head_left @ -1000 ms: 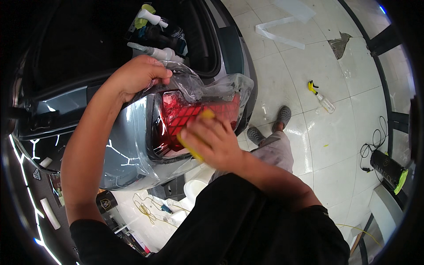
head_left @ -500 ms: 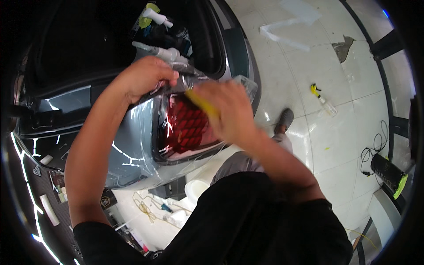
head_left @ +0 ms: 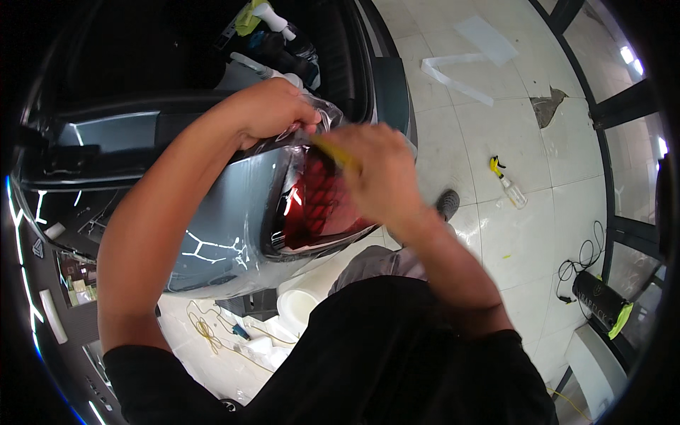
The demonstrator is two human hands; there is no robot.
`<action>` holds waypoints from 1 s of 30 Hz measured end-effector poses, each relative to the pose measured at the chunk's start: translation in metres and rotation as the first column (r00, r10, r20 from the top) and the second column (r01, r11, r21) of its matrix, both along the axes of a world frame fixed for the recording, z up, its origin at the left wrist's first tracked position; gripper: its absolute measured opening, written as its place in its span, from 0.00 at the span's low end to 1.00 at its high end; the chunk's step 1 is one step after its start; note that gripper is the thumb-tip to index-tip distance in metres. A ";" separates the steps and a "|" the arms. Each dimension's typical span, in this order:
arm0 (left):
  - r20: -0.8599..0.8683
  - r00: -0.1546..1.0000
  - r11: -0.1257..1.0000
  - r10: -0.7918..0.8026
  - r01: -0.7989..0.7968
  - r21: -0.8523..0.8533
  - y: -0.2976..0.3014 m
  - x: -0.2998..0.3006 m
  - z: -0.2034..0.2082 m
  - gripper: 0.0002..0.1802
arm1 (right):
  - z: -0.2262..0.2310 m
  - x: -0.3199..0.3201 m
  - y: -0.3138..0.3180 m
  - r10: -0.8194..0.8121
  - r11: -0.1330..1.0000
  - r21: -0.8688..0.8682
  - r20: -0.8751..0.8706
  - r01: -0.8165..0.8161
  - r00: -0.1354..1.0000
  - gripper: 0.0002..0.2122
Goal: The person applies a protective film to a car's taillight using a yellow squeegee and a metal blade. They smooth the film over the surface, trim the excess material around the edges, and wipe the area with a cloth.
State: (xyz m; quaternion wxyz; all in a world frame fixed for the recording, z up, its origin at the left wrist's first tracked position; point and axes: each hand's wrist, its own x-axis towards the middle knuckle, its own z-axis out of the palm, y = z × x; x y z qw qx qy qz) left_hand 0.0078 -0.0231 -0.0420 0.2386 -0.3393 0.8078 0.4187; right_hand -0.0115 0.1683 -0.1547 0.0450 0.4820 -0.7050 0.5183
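Clear film (head_left: pixel 327 113) lies wrinkled over the corner of a grey car, with its edge gathered in my left hand (head_left: pixel 278 112). That hand is closed on the film above the tail light. My right hand (head_left: pixel 382 170) grips a flat yellow squeegee (head_left: pixel 333 151), whose edge rests at the top of the red tail light (head_left: pixel 319 205). The right hand covers part of the light. Grey bodywork (head_left: pixel 219 219) spreads to the left of the light, glossy with reflections.
A white spray bottle (head_left: pixel 273 20) and other bottles lie in the open trunk. On the tiled floor are a yellow-headed spray bottle (head_left: pixel 508 183), film strips (head_left: pixel 485 41) and a black cylinder (head_left: pixel 602 304). A white bucket (head_left: pixel 297 306) stands below the bumper beside a yellow cord (head_left: pixel 205 336).
My view has shifted, so the car sits slightly further right. The left hand keeps its hold on the film, and the squeegee is now nearer to it, at the light's upper edge.
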 end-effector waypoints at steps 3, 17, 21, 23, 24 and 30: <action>-0.003 0.999 0.999 -0.039 0.039 -0.034 0.005 0.003 0.003 0.08 | 0.019 0.009 0.026 0.129 0.990 -0.035 -0.209 -0.139 0.969 0.16; 0.048 0.991 0.992 -0.122 0.123 -0.003 0.001 -0.008 -0.004 0.10 | -0.003 0.026 0.016 0.040 0.980 -0.191 -0.054 -0.050 0.998 0.16; -0.064 0.995 0.996 -0.082 0.079 -0.049 -0.004 0.008 -0.011 0.07 | 0.019 -0.002 0.011 0.082 0.991 -0.106 -0.059 -0.088 0.995 0.15; -0.002 0.996 0.995 -0.091 0.091 -0.034 -0.005 -0.001 -0.012 0.07 | 0.014 0.042 0.040 0.068 0.978 -0.196 -0.047 -0.076 0.997 0.15; 0.000 0.995 0.994 -0.098 0.098 -0.045 -0.003 -0.002 -0.010 0.07 | 0.009 0.049 0.038 0.046 0.980 -0.194 -0.032 -0.051 0.998 0.15; 0.021 0.999 1.000 -0.027 0.027 0.016 0.007 0.003 0.002 0.09 | 0.014 -0.011 0.007 0.159 0.985 -0.081 0.124 -0.150 0.979 0.14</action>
